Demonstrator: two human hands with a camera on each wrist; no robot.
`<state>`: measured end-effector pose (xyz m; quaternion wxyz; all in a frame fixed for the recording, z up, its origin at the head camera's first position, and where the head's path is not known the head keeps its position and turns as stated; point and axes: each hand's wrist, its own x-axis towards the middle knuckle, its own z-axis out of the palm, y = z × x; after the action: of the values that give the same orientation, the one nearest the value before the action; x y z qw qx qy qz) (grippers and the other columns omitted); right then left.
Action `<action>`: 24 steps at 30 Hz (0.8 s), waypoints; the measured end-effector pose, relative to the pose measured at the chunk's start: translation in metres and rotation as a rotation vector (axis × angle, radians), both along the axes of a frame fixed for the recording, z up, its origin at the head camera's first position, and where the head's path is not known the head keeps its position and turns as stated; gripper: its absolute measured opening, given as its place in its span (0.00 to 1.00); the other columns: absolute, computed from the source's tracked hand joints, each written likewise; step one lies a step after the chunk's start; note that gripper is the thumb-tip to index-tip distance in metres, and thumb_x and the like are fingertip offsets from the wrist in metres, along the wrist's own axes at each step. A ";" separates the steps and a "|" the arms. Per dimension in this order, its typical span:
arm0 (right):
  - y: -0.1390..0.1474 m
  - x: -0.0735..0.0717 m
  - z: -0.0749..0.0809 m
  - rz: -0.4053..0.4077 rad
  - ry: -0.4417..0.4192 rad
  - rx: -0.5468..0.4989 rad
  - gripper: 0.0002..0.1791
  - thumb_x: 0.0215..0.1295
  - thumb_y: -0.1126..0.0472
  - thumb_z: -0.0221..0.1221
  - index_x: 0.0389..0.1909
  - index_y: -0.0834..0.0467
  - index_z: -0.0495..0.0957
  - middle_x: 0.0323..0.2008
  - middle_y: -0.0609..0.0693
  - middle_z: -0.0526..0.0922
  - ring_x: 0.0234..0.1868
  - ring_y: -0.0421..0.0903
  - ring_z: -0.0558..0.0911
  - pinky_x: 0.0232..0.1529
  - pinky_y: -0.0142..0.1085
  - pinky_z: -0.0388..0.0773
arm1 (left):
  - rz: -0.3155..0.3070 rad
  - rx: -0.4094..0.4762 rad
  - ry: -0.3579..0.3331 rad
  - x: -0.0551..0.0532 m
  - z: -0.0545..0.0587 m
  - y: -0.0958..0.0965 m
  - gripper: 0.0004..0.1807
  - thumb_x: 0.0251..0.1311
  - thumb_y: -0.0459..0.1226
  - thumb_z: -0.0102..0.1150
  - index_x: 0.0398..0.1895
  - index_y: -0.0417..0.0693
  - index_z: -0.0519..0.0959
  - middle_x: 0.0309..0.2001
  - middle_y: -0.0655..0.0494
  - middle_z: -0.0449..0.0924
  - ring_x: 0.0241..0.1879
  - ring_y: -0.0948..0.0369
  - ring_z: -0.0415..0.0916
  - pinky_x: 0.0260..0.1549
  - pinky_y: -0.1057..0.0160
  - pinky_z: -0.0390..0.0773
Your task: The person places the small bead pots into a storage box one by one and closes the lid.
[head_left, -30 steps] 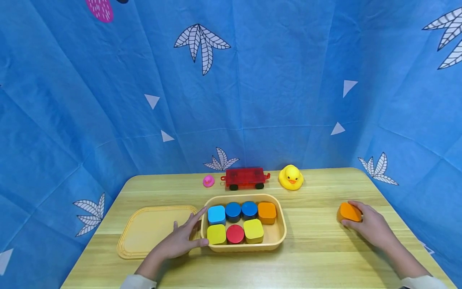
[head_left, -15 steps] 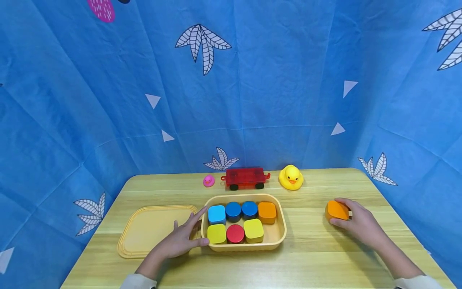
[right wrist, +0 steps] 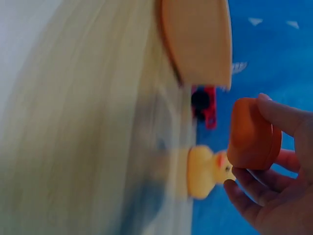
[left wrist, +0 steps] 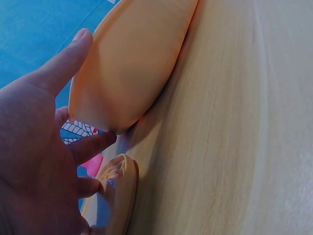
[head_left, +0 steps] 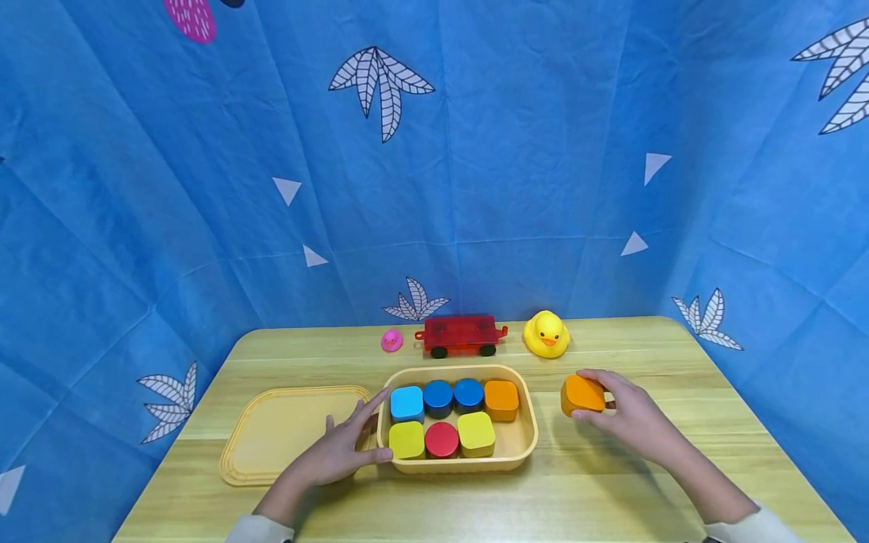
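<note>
My right hand holds an orange rounded-square block to the right of the beige box. In the right wrist view, thumb and fingertips grip the orange block by its sides, above the table. My left hand rests at the box's left end, thumb at the near corner and forefinger at the far one, fingers fairly straight. Inside the box sit a light-blue block, two dark-blue round ones, an orange block, two yellow blocks and a red round one.
A flat beige lid lies left of the box, partly behind the left hand. Along the table's back stand a small pink duck, a red wheeled wagon and a yellow duck. A blue patterned cloth hangs behind.
My right hand has carried the orange block leftward, from the table's right side to near the box's right end. My left hand and the box have stayed put.
</note>
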<state>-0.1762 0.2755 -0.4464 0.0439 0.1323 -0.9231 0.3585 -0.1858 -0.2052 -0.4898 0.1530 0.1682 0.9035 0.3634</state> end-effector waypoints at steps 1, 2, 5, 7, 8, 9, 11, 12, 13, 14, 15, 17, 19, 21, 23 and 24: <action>-0.005 0.000 0.002 0.014 0.007 0.006 0.38 0.61 0.52 0.74 0.67 0.65 0.73 0.60 0.61 0.80 0.55 0.56 0.81 0.50 0.49 0.85 | 0.000 0.000 0.000 0.000 0.000 0.000 0.52 0.65 0.58 0.65 0.84 0.77 0.41 0.73 0.48 0.71 0.82 0.40 0.31 0.64 0.22 0.16; -0.009 0.001 0.004 0.027 0.015 0.010 0.38 0.60 0.52 0.75 0.67 0.65 0.74 0.60 0.60 0.81 0.54 0.55 0.81 0.50 0.49 0.85 | 0.000 0.000 -0.001 0.000 0.000 0.000 0.52 0.65 0.58 0.65 0.84 0.77 0.41 0.73 0.48 0.71 0.82 0.40 0.31 0.64 0.22 0.16; -0.023 0.002 0.010 0.060 0.023 0.022 0.36 0.59 0.54 0.75 0.66 0.62 0.75 0.59 0.57 0.81 0.53 0.52 0.81 0.51 0.50 0.83 | 0.000 0.000 -0.001 0.000 0.000 0.000 0.52 0.65 0.58 0.65 0.84 0.77 0.41 0.73 0.48 0.71 0.82 0.40 0.30 0.64 0.22 0.16; -0.031 0.003 0.012 0.082 0.021 0.027 0.36 0.59 0.54 0.75 0.66 0.61 0.75 0.59 0.56 0.81 0.53 0.51 0.81 0.52 0.52 0.82 | -0.001 0.002 -0.002 0.000 0.001 0.000 0.52 0.66 0.58 0.65 0.84 0.77 0.41 0.73 0.48 0.71 0.82 0.40 0.30 0.64 0.22 0.16; -0.035 0.003 0.014 0.093 0.017 0.022 0.35 0.59 0.54 0.75 0.66 0.61 0.75 0.59 0.55 0.81 0.53 0.50 0.80 0.53 0.53 0.82 | -0.002 0.003 -0.002 0.000 0.001 0.000 0.52 0.66 0.58 0.65 0.84 0.77 0.41 0.73 0.48 0.71 0.82 0.40 0.30 0.63 0.21 0.16; -0.038 0.004 0.015 0.105 0.016 0.021 0.35 0.60 0.55 0.75 0.66 0.60 0.75 0.59 0.55 0.81 0.53 0.50 0.80 0.54 0.54 0.81 | -0.002 0.004 -0.002 0.000 0.001 0.000 0.52 0.66 0.58 0.65 0.84 0.77 0.41 0.73 0.48 0.71 0.82 0.40 0.30 0.63 0.21 0.16; -0.046 0.004 0.016 0.130 0.021 0.024 0.35 0.60 0.55 0.75 0.67 0.60 0.74 0.60 0.54 0.80 0.54 0.50 0.81 0.56 0.55 0.81 | -0.001 0.004 -0.003 0.000 0.001 0.000 0.52 0.66 0.57 0.65 0.84 0.77 0.41 0.73 0.48 0.71 0.82 0.40 0.30 0.63 0.21 0.16; -0.049 0.005 0.017 0.141 0.026 0.024 0.35 0.60 0.56 0.75 0.67 0.59 0.74 0.61 0.54 0.80 0.55 0.50 0.81 0.56 0.55 0.81 | -0.001 0.003 -0.002 0.000 0.001 0.000 0.52 0.66 0.57 0.65 0.84 0.77 0.41 0.73 0.48 0.71 0.82 0.40 0.31 0.63 0.21 0.16; -0.053 0.005 0.017 0.150 0.033 0.028 0.35 0.60 0.56 0.74 0.67 0.59 0.74 0.61 0.54 0.80 0.55 0.50 0.81 0.57 0.54 0.81 | -0.001 0.002 -0.003 0.000 0.001 0.000 0.52 0.66 0.57 0.65 0.84 0.77 0.41 0.73 0.48 0.71 0.82 0.40 0.31 0.63 0.21 0.16; -0.056 0.006 0.017 0.158 0.041 0.031 0.35 0.60 0.57 0.74 0.68 0.58 0.74 0.62 0.53 0.80 0.55 0.50 0.81 0.57 0.54 0.81 | 0.000 0.001 -0.003 0.000 0.001 0.000 0.52 0.66 0.57 0.65 0.84 0.77 0.42 0.73 0.48 0.71 0.82 0.40 0.31 0.63 0.21 0.16; -0.060 0.006 0.018 0.166 0.049 0.037 0.36 0.61 0.57 0.74 0.69 0.58 0.74 0.62 0.52 0.79 0.55 0.49 0.81 0.57 0.53 0.81 | 0.002 0.000 -0.003 0.000 0.001 0.000 0.52 0.66 0.57 0.65 0.84 0.77 0.42 0.73 0.48 0.71 0.82 0.40 0.31 0.63 0.21 0.16; -0.066 0.007 0.017 0.180 0.065 0.045 0.36 0.61 0.58 0.74 0.69 0.56 0.74 0.62 0.51 0.79 0.55 0.48 0.81 0.57 0.52 0.81 | 0.002 0.001 -0.004 0.000 0.001 0.000 0.52 0.66 0.57 0.65 0.84 0.77 0.42 0.73 0.48 0.71 0.81 0.39 0.31 0.63 0.21 0.16; -0.071 0.007 0.017 0.192 0.075 0.056 0.36 0.61 0.58 0.73 0.69 0.55 0.74 0.61 0.50 0.79 0.55 0.48 0.81 0.56 0.51 0.81 | 0.002 0.002 -0.004 0.000 0.001 0.000 0.52 0.66 0.57 0.65 0.84 0.78 0.42 0.73 0.48 0.71 0.81 0.39 0.31 0.63 0.21 0.16; -0.076 0.007 0.016 0.205 0.079 0.064 0.35 0.60 0.59 0.73 0.69 0.54 0.74 0.60 0.49 0.79 0.53 0.46 0.81 0.56 0.50 0.82 | 0.000 0.001 -0.003 0.000 0.001 0.000 0.51 0.66 0.57 0.64 0.84 0.78 0.41 0.73 0.48 0.70 0.81 0.40 0.31 0.63 0.21 0.17; -0.080 0.006 0.014 0.217 0.076 0.081 0.35 0.60 0.58 0.74 0.68 0.54 0.75 0.58 0.47 0.80 0.51 0.44 0.80 0.54 0.48 0.82 | -0.003 -0.001 -0.001 0.000 0.001 0.000 0.52 0.66 0.58 0.64 0.84 0.78 0.41 0.73 0.48 0.70 0.82 0.40 0.31 0.63 0.21 0.17; -0.081 0.005 0.014 0.222 0.070 0.091 0.34 0.60 0.58 0.74 0.68 0.54 0.75 0.57 0.47 0.80 0.50 0.43 0.80 0.53 0.46 0.82 | -0.004 -0.002 0.000 0.000 0.001 0.000 0.52 0.66 0.58 0.64 0.84 0.78 0.41 0.73 0.48 0.70 0.82 0.40 0.31 0.63 0.21 0.17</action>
<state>-0.1707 0.1942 -0.4328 0.0303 0.2480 -0.9159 0.3140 -0.1855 -0.2056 -0.4888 0.1538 0.1700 0.9034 0.3623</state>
